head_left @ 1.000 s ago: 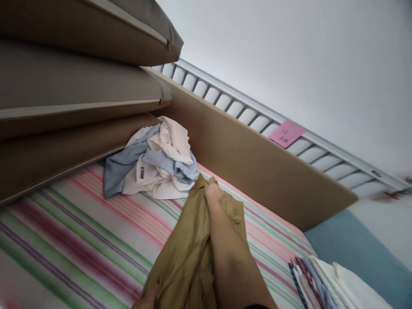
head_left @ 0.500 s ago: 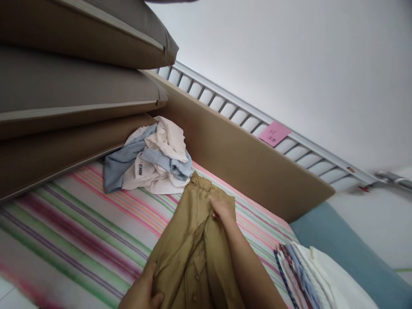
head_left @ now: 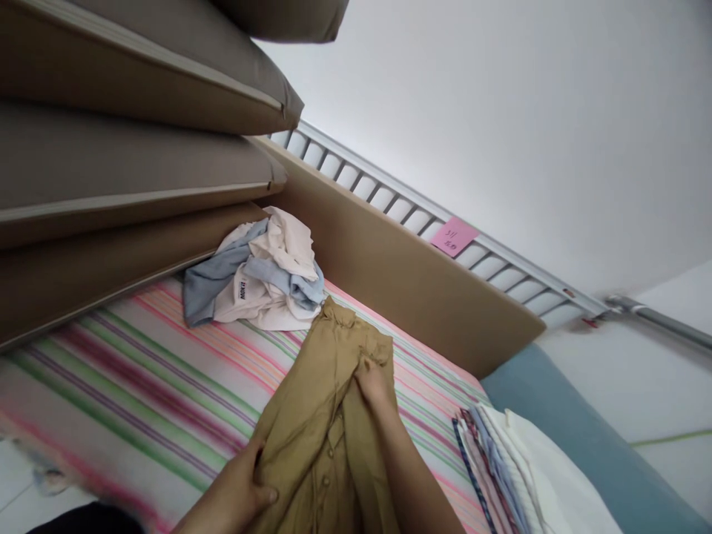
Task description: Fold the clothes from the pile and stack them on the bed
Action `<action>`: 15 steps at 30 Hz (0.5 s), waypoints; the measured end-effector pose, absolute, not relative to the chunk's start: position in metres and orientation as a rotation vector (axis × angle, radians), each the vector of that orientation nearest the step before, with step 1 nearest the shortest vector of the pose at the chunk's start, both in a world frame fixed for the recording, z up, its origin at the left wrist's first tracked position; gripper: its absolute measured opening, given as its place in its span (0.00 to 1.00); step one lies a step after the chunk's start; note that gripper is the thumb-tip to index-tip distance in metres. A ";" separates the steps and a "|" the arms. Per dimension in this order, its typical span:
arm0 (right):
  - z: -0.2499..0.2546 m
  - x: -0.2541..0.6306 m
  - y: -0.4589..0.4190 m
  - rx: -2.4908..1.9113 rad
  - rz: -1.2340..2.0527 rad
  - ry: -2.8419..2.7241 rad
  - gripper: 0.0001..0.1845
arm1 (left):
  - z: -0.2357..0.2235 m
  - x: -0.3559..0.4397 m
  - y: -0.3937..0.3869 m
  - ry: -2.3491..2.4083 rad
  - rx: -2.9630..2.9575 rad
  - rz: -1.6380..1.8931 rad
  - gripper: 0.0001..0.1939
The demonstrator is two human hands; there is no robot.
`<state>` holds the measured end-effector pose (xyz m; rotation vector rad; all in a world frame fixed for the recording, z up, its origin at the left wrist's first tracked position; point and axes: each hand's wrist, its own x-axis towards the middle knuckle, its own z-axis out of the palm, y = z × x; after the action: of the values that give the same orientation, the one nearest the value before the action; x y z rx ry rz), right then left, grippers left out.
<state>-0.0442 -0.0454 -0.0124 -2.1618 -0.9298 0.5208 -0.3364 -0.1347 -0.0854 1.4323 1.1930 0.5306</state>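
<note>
Both hands grip a crumpled khaki button-front shirt (head_left: 328, 415): left hand (head_left: 245, 489) pinches its edge, right hand (head_left: 374, 386) clutches the collar area. Beyond the right hand, a white garment (head_left: 261, 297) bears a small black label, unreadable.

Shirt (head_left: 328, 415) on bedsheet (head_left: 139, 371), centre. Crumpled clothes pile (head_left: 261, 278) behind it, against stacked cushions (head_left: 122, 156). Folded stack (head_left: 523, 475) to its right. Headboard (head_left: 411, 282) behind.

Soft, even daylight, faint shadows, motion blur at the lower left edge (tilted, wide-angle view).
</note>
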 end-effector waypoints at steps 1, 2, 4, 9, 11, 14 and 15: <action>-0.010 -0.049 -0.047 -2.186 0.453 -1.006 0.27 | -0.084 -0.338 -0.135 1.251 1.485 0.536 0.30; -0.009 -0.055 -0.049 -2.195 0.375 -1.106 0.28 | -0.081 -0.339 -0.135 1.301 1.543 0.576 0.28; -0.012 -0.070 -0.053 -2.178 0.194 -1.396 0.29 | -0.075 -0.340 -0.136 1.374 1.691 0.748 0.25; -0.054 -0.091 -0.066 -2.249 0.043 -1.901 0.33 | -0.069 -0.330 -0.143 1.163 2.085 0.791 0.29; -0.072 -0.090 -0.071 -2.316 0.087 -1.901 0.33 | -0.071 -0.326 -0.146 1.071 2.147 0.557 0.33; -0.083 -0.088 -0.074 -2.323 0.088 -1.903 0.33 | -0.072 -0.323 -0.150 1.080 2.142 0.264 0.38; -0.083 -0.087 -0.074 -2.322 0.094 -1.900 0.33 | -0.072 -0.323 -0.150 1.092 2.139 0.216 0.39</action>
<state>-0.0872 -0.0744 -0.0830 -2.3220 -1.9002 0.0942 -0.3231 -0.1502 -0.0724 2.1386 1.0917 0.2164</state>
